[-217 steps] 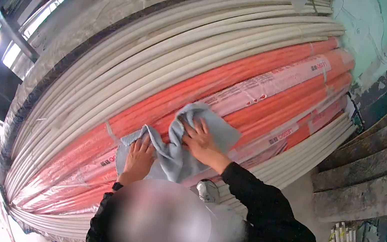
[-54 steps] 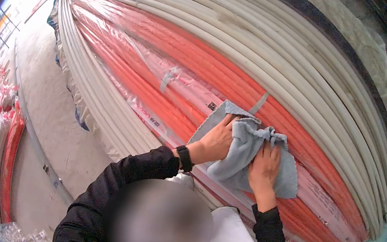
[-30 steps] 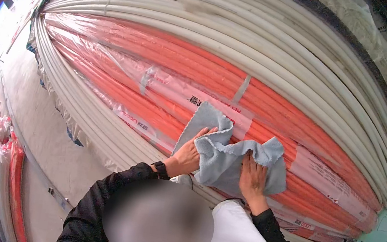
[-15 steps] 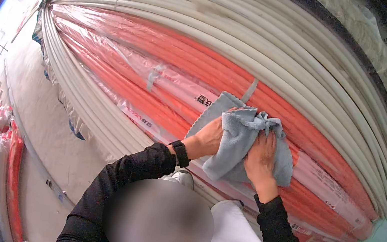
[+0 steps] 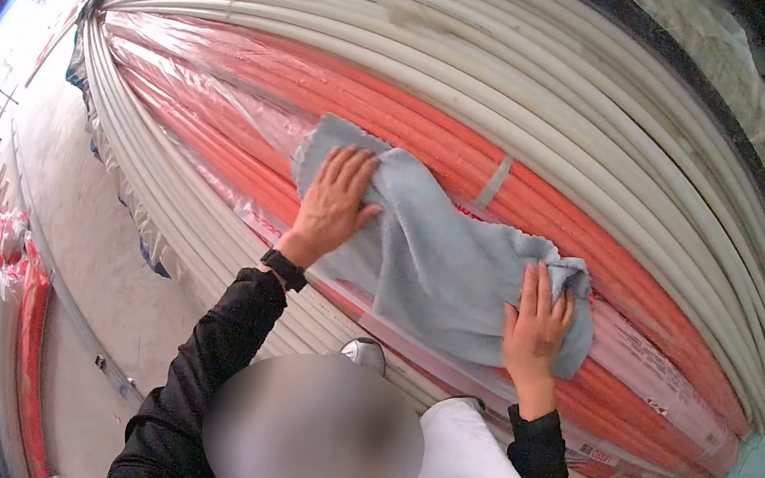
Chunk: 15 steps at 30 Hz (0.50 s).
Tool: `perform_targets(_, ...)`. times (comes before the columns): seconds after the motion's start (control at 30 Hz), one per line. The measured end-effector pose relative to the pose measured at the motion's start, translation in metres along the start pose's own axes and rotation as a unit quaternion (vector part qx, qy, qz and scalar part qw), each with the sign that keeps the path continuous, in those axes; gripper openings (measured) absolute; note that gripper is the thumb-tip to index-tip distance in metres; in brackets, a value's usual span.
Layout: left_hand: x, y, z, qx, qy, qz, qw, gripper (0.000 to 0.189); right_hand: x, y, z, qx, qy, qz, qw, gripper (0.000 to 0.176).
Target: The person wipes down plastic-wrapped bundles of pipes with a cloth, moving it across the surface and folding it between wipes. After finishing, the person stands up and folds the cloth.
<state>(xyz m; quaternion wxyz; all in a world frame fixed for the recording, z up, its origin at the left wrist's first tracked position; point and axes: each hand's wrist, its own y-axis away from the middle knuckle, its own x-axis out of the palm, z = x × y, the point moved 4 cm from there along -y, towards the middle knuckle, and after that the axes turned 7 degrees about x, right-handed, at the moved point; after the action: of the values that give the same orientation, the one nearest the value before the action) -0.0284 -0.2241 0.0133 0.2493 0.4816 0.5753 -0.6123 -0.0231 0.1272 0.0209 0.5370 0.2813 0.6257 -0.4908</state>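
Note:
A grey-blue cloth lies spread over red pipes wrapped in clear plastic. On its left end rests my left hand, palm down with the fingers stretched out and the thumb apart. My right hand presses flat near the cloth's right end, fingers extended beside a bunched fold. Neither hand is wrapped round the cloth. A black watch is on my left wrist. The cloth hides part of the pipes and their printed wrapping.
Long white pipes run along the far side of the red ones, with more white pipes on the near side. At the far left, a separate red pipe bundle lies beyond the pale floor. My shoe is by the near pipes.
My left hand has moved left, and the bunched cloth is now spread out between both hands. My right hand has shifted slightly right and down.

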Motion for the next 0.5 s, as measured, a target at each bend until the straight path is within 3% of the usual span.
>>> perform_targets(0.13, 0.004, 0.004, 0.001, -0.032, -0.027, -0.022, 0.999, 0.071, 0.002, 0.011, -0.004, -0.002, -0.015, -0.037, 0.999, 0.067)
perform_targets(0.23, 0.013, 0.001, -0.027, -0.030, -0.019, -0.030, 0.999, 0.063, 0.004, 0.014, 0.000, 0.014, -0.026, -0.052, 0.998, 0.060)
perform_targets(0.33, 0.028, -0.006, -0.074, 0.055, -0.018, 0.007, 0.998, 0.058, 0.003, 0.014, 0.004, 0.015, -0.046, -0.067, 0.997, 0.053)
perform_targets(0.5, 0.046, -0.024, -0.153, 0.216, 0.123, 0.045, 0.968, 0.056, 0.018, 0.023, -0.008, -0.013, -0.069, -0.109, 0.992, 0.045)
